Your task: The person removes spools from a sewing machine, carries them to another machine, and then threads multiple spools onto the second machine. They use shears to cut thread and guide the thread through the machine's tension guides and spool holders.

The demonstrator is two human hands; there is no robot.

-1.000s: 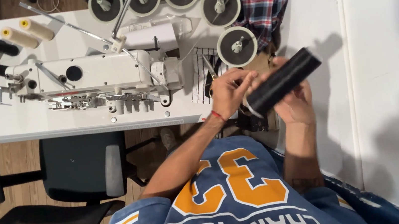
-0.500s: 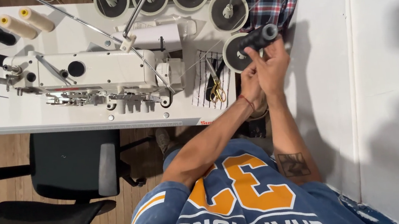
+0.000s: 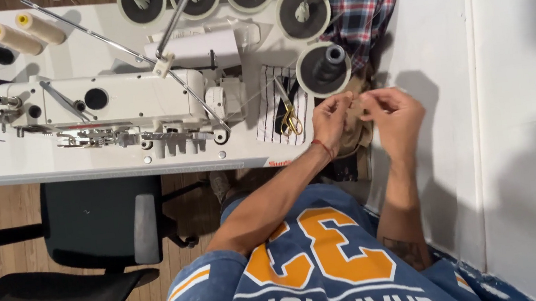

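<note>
White bench (image 3: 34,163) fills the upper part of the view from the head, with wooden floor and a black chair (image 3: 95,224) below it. Taking the sewing machine (image 3: 115,111) as the landmark, both hands work just beyond its right end, at the bench's right edge. Nearest, the left hand (image 3: 331,118), with a red band at the wrist, and the right hand (image 3: 395,116) are raised close together, fingers pinched shut over a tan cloth (image 3: 354,130). Whether a thread runs between the fingers cannot be told. A pair of gold-handled scissors (image 3: 289,118) lies on a striped cloth just right of the machine. Beyond the hands stands the black thread cone (image 3: 329,66), upright on a round spool dish (image 3: 324,70) to the machine's upper right. Half a second ago the hands were still up at that dish setting the cone; now they have dropped back towards the body and let it go. Farther off, more round dishes (image 3: 302,11) line the back edge above the machine, and cones lie to its upper left.
</note>
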